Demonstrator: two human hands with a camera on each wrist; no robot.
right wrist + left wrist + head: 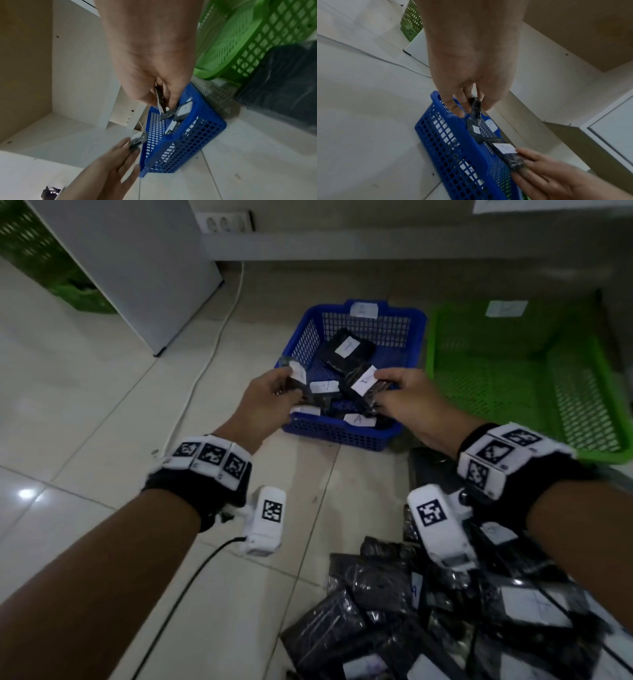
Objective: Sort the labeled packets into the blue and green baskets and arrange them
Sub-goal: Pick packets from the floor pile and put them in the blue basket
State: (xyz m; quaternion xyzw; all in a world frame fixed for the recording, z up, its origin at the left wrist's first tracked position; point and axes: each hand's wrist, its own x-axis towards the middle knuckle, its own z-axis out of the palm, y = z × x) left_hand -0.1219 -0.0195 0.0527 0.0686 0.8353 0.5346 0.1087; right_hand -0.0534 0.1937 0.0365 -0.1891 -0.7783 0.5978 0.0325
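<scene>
A blue basket holds several black packets with white labels, such as one at the back. The green basket to its right shows no packets. Over the blue basket's left rim my left hand pinches a black labeled packet, seen edge-on in the left wrist view. My right hand pinches another labeled packet above the basket's front right, and the right wrist view shows it between thumb and fingers. A pile of loose packets lies at the lower right.
A white cabinet stands at the back left with a dark green crate behind it. A white cable runs across the floor tiles from a wall socket. Paper labels mark the back rims of both baskets.
</scene>
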